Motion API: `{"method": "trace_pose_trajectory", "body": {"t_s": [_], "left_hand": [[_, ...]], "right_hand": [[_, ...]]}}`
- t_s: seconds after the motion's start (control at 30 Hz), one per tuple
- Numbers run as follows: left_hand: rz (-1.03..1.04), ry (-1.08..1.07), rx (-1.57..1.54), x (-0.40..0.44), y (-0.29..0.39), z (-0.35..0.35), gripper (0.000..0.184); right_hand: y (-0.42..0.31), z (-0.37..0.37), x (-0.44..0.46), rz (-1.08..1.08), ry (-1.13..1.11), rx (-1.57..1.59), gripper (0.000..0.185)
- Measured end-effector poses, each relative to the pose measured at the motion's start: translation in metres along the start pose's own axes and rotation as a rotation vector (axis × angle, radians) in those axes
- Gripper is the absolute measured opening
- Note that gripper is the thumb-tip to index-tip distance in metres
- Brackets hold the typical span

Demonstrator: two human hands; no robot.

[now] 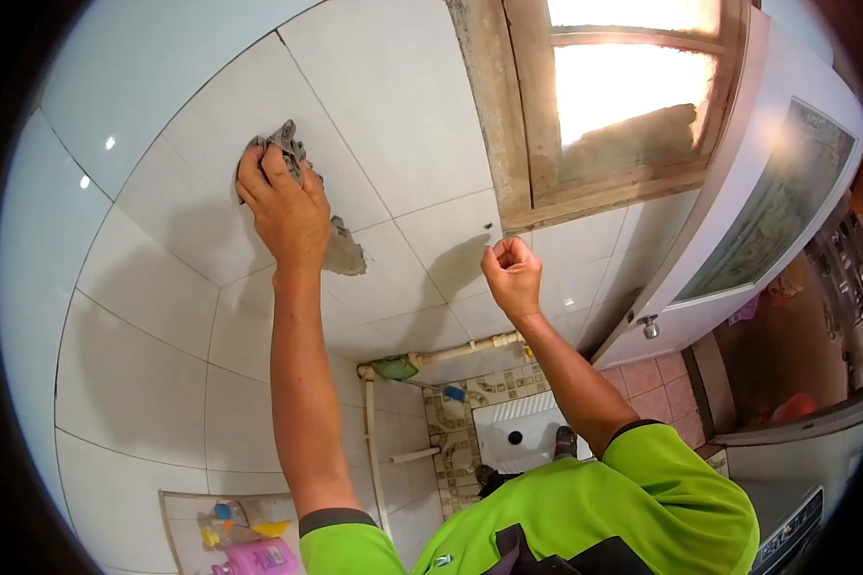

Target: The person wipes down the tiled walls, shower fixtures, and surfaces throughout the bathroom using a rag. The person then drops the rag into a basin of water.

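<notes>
My left hand (pixel 292 213) is raised against the white tiled wall (pixel 364 101), its fingers closed over a crumpled grey rag (pixel 288 142). The rag is pressed to the tiles near the corner. Just below and right of that hand, a rough grey patch (pixel 347 251) with ragged edges shows on the wall. My right hand (pixel 514 276) hangs in front of the wall below the window, curled into a loose fist. I see nothing in it. A small dark spot (pixel 488 226) marks the tile just above this hand.
A wooden-framed window (pixel 537 182) is upper right, beside an open white door (pixel 686 287). Below runs a beige pipe (pixel 465 351) with a green wrapping (pixel 394 368). A squat toilet (pixel 494 431) lies at my feet. A wall niche (pixel 187 527) holds a pink bottle (pixel 259 558).
</notes>
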State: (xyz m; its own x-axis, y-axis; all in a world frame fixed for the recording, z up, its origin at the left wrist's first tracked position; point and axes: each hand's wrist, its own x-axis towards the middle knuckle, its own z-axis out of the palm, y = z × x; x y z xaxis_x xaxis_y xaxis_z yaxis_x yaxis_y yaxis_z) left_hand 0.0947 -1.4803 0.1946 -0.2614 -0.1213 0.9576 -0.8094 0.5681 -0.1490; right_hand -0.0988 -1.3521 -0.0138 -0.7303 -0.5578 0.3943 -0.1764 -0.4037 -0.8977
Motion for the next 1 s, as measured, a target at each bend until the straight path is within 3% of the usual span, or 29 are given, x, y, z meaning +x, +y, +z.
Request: {"method": "trace_pose_trajectory", "body": {"t_s": [0.13,0.2,0.27,0.33,0.37,0.57,0.7,0.83,1.0], "left_hand": [[0.021,0.022,0.007,0.001,-0.001,0.000,0.049],[-0.015,-0.003,-0.002,0.003,0.003,0.001,0.049],[-0.040,-0.042,-0.004,0.000,0.004,-0.004,0.050],[-0.053,-0.048,-0.004,0.001,0.002,-0.002,0.049],[-0.063,-0.065,0.006,-0.002,0.000,-0.005,0.049],[-0.043,-0.028,-0.009,0.002,0.003,-0.001,0.047],[-0.034,-0.020,0.014,-0.003,0.003,0.001,0.047],[0.002,0.012,0.031,0.000,0.003,-0.001,0.047],[-0.010,-0.015,0.048,0.000,0.003,-0.001,0.048]], "right_hand": [[0.003,0.005,0.006,0.034,0.010,0.054,0.015],[0.008,0.006,0.018,-0.058,-0.097,0.065,0.012],[-0.036,-0.032,-0.012,-0.008,-0.194,-0.135,0.023],[-0.009,-0.091,-0.055,0.007,-0.143,-0.186,0.028],[0.010,-0.121,-0.076,0.074,-0.169,-0.162,0.021],[0.103,-0.249,-0.179,0.308,-0.248,-0.760,0.018],[0.115,-0.250,-0.180,0.458,-0.195,-0.686,0.019],[0.059,-0.172,-0.092,0.119,-0.047,-0.404,0.019],[0.011,-0.095,-0.013,-0.040,-0.014,-0.235,0.019]]}}
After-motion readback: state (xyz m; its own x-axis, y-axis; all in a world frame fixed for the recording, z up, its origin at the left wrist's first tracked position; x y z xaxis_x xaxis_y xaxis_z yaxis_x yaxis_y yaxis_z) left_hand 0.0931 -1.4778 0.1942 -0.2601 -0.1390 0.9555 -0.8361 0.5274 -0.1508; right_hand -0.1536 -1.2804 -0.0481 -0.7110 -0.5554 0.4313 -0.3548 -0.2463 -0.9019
